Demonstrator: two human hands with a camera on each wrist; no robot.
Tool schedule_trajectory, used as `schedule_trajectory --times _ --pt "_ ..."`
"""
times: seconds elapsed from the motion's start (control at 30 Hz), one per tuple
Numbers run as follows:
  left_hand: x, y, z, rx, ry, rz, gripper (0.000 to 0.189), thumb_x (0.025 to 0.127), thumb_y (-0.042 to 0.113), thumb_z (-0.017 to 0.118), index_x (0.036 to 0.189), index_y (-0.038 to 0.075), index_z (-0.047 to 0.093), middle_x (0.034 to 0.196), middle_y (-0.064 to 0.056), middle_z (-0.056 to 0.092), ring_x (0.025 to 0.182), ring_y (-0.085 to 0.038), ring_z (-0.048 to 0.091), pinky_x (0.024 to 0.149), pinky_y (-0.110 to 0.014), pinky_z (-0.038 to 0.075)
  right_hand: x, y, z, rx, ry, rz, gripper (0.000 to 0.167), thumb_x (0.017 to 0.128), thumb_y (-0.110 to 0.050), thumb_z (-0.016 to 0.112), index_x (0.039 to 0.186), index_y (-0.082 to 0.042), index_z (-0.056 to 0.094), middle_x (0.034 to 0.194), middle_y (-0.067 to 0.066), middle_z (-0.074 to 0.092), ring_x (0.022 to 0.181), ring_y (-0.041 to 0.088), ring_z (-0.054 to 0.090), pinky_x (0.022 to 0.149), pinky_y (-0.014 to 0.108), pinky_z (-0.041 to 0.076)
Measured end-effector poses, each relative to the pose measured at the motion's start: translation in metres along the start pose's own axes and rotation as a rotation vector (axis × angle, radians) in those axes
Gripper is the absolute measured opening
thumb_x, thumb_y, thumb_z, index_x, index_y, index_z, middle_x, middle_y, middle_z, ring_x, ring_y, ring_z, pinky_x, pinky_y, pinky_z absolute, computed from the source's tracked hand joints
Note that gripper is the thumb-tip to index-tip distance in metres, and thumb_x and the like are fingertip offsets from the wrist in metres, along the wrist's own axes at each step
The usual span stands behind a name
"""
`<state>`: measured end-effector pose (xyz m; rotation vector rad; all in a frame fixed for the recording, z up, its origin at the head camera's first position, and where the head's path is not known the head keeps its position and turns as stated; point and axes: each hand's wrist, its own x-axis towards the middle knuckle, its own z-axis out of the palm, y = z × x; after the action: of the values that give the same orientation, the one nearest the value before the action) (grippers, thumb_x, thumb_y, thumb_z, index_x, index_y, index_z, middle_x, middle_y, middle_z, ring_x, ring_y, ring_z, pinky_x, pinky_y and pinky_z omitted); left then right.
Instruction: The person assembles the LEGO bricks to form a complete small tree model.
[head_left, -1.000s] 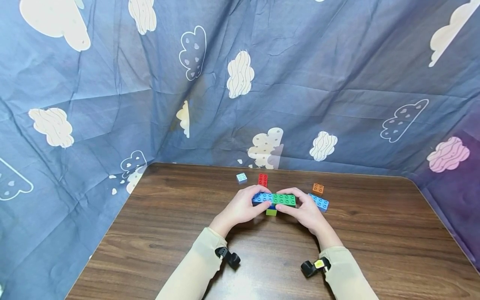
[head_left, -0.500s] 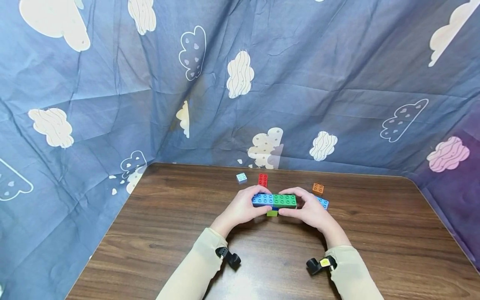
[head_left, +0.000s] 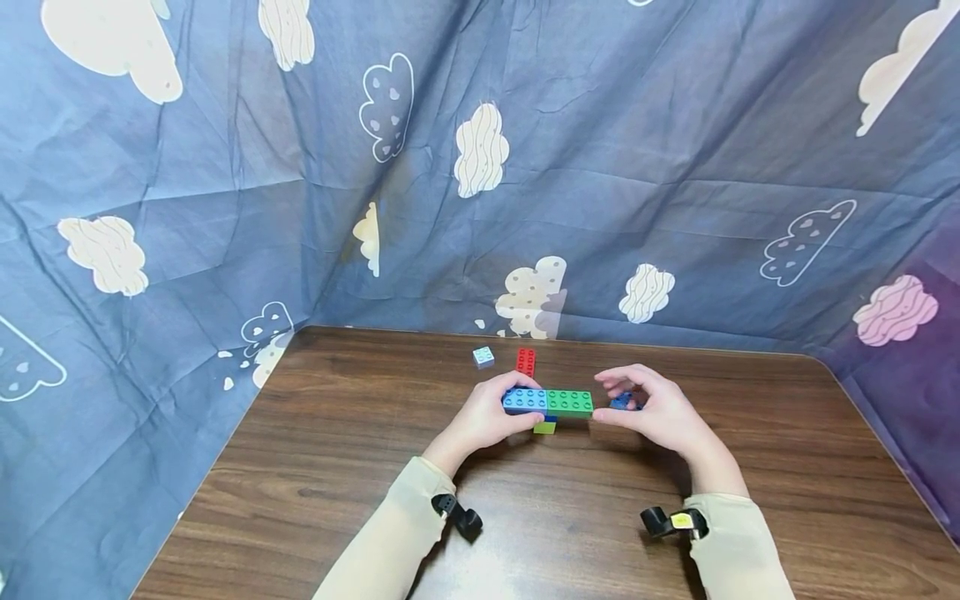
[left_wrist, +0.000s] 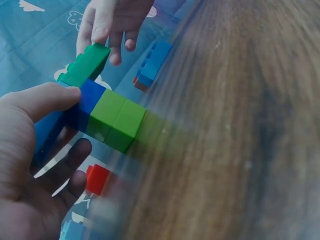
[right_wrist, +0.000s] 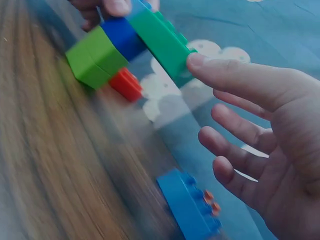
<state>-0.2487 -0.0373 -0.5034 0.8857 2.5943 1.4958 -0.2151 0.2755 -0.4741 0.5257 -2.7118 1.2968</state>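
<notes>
My left hand [head_left: 483,414] grips a blue brick [head_left: 525,401] at the left end of a small built stack. Beside that brick sits a green brick [head_left: 570,403], level with it on top. Below them come a dark blue brick [right_wrist: 122,37] and lime green bricks [left_wrist: 118,120] that form the stack's foot. My right hand [head_left: 663,417] is off the stack's right end, its fingers spread loosely and holding nothing. Its thumb tip is close to the green brick's end; whether they touch I cannot tell. Behind these fingers a loose blue brick [head_left: 622,401] is partly hidden.
A red brick [head_left: 527,361] lies behind the stack, and a pale blue brick [head_left: 483,357] to its left. An orange brick [right_wrist: 212,202] shows beside the loose blue brick. The wooden table [head_left: 337,467] ends at a cloud-patterned cloth [head_left: 420,250].
My right hand has come away from the green brick and moved right, now covering the orange brick and part of the loose blue brick in the head view. The left hand has stayed in place.
</notes>
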Motion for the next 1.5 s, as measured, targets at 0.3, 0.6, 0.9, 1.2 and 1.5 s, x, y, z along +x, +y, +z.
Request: schedule_trajectory --times 0.3,0.6,0.9,1.2,1.5 --pt "-0.001 -0.004 0.005 -0.038 0.037 -0.02 0.039 0.09 0.026 0.092 0.123 0.021 0.073 0.117 0.003 0.076 0.101 -0.012 0.067 0.092 -0.03 0.055 -0.01 0.022 -0.02 -0.105 0.037 0.113 0.049 0.092 -0.033 0.091 0.133 -0.011 0.075 0.12 0.01 0.074 0.107 0.026 0.067 0.084 0.026 0.052" --pt "-0.001 -0.007 0.006 -0.073 0.036 -0.03 0.039 0.089 0.028 0.092 0.123 0.021 0.073 0.117 0.004 0.076 0.101 -0.011 0.067 0.092 -0.031 0.055 -0.013 0.039 -0.019 -0.214 0.056 0.148 0.054 0.088 -0.038 0.094 0.129 -0.008 0.076 0.122 0.015 0.072 0.109 0.032 0.066 0.091 0.048 0.051" --pt "-0.001 -0.009 0.007 -0.106 0.032 -0.029 0.039 0.09 0.029 0.092 0.123 0.023 0.073 0.116 0.006 0.075 0.101 -0.011 0.067 0.092 -0.031 0.055 -0.015 0.047 -0.012 -0.224 0.026 0.183 0.05 0.09 -0.031 0.094 0.129 -0.007 0.075 0.125 0.019 0.07 0.109 0.034 0.065 0.087 0.049 0.051" --pt "-0.002 -0.01 0.007 -0.117 0.027 -0.027 0.038 0.09 0.03 0.092 0.123 0.022 0.073 0.117 0.005 0.075 0.102 -0.011 0.068 0.092 -0.031 0.055 -0.014 0.045 -0.01 -0.221 0.034 0.206 0.046 0.093 -0.031 0.09 0.129 -0.007 0.075 0.122 0.018 0.071 0.108 0.033 0.064 0.088 0.049 0.051" --pt "-0.002 -0.01 0.007 -0.125 0.026 -0.036 0.038 0.091 0.03 0.092 0.123 0.024 0.073 0.117 0.006 0.075 0.102 -0.011 0.068 0.092 -0.032 0.055 -0.007 0.03 -0.015 -0.221 0.084 0.156 0.047 0.095 -0.036 0.088 0.132 -0.01 0.074 0.123 0.016 0.073 0.105 0.03 0.066 0.086 0.045 0.052"
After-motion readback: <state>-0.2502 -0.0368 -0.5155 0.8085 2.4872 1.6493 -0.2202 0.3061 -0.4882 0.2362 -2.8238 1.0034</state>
